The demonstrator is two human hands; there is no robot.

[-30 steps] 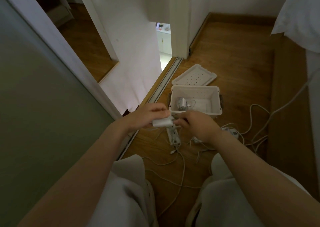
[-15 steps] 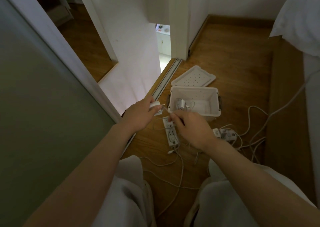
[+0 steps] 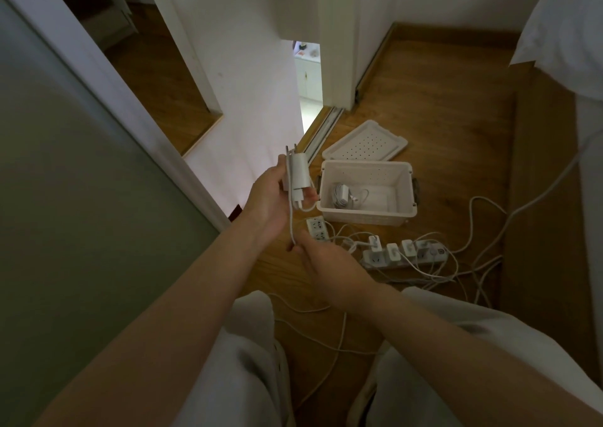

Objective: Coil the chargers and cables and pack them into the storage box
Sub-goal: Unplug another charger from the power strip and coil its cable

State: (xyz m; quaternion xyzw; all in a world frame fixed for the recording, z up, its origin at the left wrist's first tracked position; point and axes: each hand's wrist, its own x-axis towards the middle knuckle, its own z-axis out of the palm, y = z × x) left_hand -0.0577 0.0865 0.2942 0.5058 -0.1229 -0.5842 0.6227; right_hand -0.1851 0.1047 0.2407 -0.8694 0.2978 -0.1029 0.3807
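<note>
Wood floor (image 3: pixel 456 116): one coiled charger (image 3: pixel 339 194) in storage box (image 3: pixel 365 215); beside box, left hand (image 3: pixel 269 204) gripping second charger (image 3: pixel 299 173), right hand (image 3: pixel 323 260) seemingly pinching cable (image 3: pixel 291 224); more unpacked

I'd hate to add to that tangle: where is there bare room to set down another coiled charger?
The wooden floor beyond the lid, toward the skirting, lies bare. Inside the storage box, the right half beside the coiled charger is free. Crowded: in front and right of the box, a short power strip, a loaded power strip and loose cables.
</note>
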